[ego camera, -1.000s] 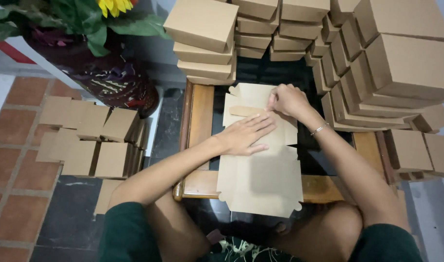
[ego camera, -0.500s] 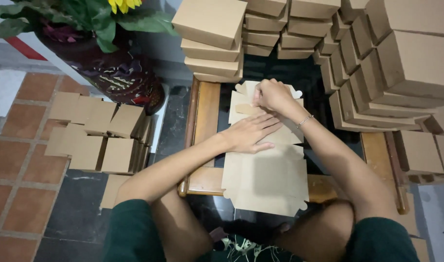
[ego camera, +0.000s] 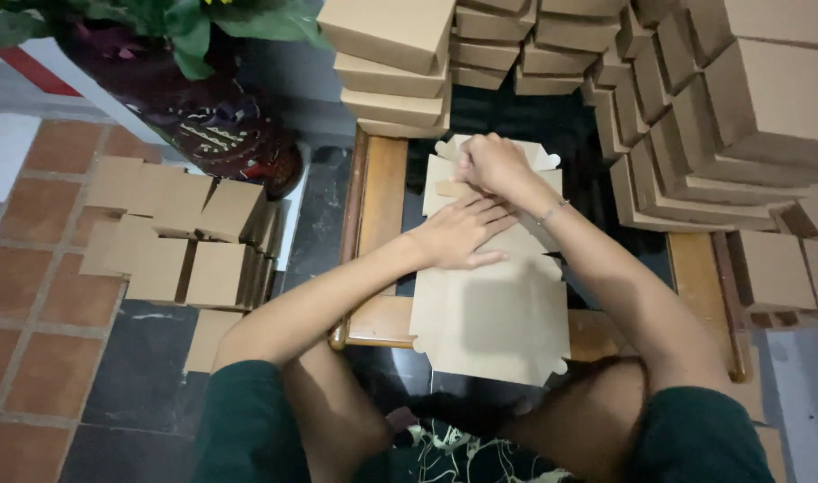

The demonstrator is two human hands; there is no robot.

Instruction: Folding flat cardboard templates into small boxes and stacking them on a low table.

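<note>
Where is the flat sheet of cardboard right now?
The flat cardboard sheet lies mid-frame on the small wooden table, under the left hand and right hand.

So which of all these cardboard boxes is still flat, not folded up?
The flat cardboard blank on the table under both hands; every other box, stacked behind or on the floor, is already folded.

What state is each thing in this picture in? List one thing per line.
Flat box blank: unfolded, lying on the table.
Left hand: flat, pressing the blank.
Right hand: bending the far flap.
Stacked boxes: folded, closed.
Floor boxes: assembled, grouped together.
</note>
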